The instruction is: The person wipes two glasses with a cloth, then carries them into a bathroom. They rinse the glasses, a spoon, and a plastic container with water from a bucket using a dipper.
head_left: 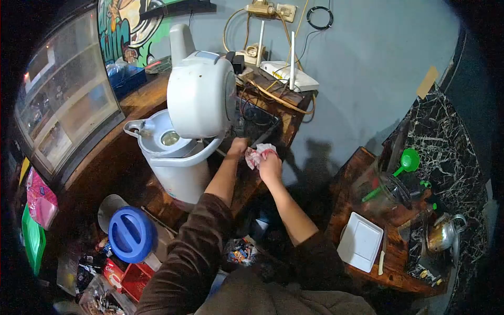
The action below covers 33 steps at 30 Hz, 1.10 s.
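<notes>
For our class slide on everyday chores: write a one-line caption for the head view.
Both hands meet beside an open white hot-water dispenser, the right hand gripping a crumpled red-and-white cloth.

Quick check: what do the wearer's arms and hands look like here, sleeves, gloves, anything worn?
Both arms wear dark brown long sleeves pushed up to about the elbows, forearms bare. Left hand and right hand are bare: no gloves. No watch, rings or markings can be made out.

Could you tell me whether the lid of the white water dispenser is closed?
No, the lid of the white water dispenser stands tipped up and open, showing the inside beside the left hand.
</notes>
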Available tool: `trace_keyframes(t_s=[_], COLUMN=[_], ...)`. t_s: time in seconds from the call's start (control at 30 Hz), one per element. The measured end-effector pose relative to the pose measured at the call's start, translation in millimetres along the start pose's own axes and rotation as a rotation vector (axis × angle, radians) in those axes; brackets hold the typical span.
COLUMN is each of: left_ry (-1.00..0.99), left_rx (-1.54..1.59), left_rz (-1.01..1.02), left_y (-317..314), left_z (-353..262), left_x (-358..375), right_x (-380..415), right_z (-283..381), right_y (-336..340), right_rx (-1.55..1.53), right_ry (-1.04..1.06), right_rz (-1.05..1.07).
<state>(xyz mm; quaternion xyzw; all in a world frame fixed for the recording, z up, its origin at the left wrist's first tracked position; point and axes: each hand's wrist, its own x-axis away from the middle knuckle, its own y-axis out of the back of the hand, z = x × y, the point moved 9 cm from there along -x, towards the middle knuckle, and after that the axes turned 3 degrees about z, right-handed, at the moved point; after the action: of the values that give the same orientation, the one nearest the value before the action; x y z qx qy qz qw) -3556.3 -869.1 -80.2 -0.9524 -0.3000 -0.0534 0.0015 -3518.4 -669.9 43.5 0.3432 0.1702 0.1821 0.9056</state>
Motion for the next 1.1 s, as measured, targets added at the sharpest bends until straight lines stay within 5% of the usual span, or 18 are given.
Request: trace_keyframes(t_s=[0.07,0.23,0.3,0.47,0.63,0.77,0.83,0.97,1.03,1.1], left_ry=[0.139,0.082,-0.114,0.012,0.054,-0.023,-0.423,-0.376,-0.006,0.293], left_rx=[-0.063,-0.323,-0.453,-0.453,-0.671,-0.777,-0.675,0.036,0.525,0.859], left_rz=[-0.008,0.055,0.007,-0.072,-0.184,-0.341,-0.611,0.151,0.588,0.783], left_y=[-2.3,-11.6,-5.8,2.6,9.4,2.8,-0.4,-70.6,-113.1,-134.4], left_z=[-7.4,-25.7,-33.4,-33.6,-32.0,-78.6,-111.0,-63.6,-36.1,-21.5], left_x=[19.4,28.3,14.5,21.4,24.9,86.4,137.8,224.7,299.6,369.7], right_x=[15.6,36.6,47.5,92.2,112.1,130.4,144.3,179.6,214.6,247.5], right_z=[-0.4,-64.0,-73.0,-50.7,-28.5,-28.6,-28.3,-33.4,-36.7,-37.0], right_y=[6.9,-7.2,-9.2,24.2,40.4,32.5,33.2,50.3,41.8,58.6], right_rx=[-0.221,-0.377,-0.606,-0.498,-0.646,-0.932,-1.019,-1.003,-1.075,-1.382], right_ry=[0.27,0.171,0.252,0.157,0.272,0.277,0.184,0.128,0.004,-0.091], right_rz=[-0.033,0.023,0.029,0.088,0.15,0.277,0.405,0.62,0.984,1.066])
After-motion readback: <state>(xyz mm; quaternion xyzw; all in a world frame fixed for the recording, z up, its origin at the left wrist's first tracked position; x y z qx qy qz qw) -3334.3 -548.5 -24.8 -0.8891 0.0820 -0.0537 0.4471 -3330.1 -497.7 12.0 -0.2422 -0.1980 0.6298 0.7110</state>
